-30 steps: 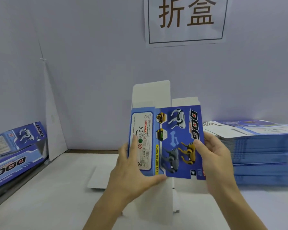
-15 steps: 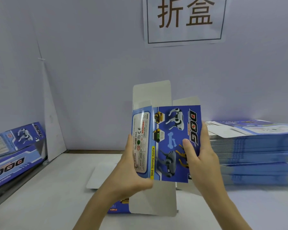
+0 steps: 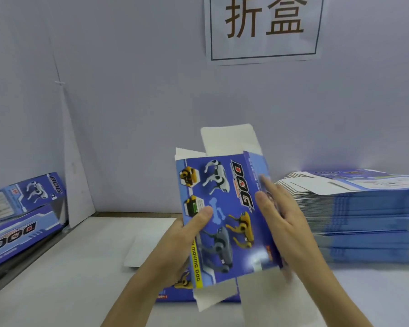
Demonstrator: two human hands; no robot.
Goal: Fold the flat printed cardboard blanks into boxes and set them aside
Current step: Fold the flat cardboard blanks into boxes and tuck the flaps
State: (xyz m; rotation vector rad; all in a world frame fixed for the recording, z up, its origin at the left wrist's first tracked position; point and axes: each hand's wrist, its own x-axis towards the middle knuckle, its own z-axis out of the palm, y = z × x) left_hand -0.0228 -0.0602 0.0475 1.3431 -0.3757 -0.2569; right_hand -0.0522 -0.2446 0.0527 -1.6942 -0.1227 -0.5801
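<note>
Now the left hand grips the box — thumb in front — right hand presses its side, fingers straight.

wall sign: "折盒" | held box: "DOG", "MOVING DOG" | left box: "DOG"

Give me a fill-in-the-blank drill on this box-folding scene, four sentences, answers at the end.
1. The left hand grips the box, its ____ pressed on the printed front.
2. The stack of flat blanks lies to the ____ of the held box.
3. The big word printed on the held box reads ____.
4. The folded boxes lie on the ____ side of the table.

Missing words: thumb; right; DOG; left
</note>
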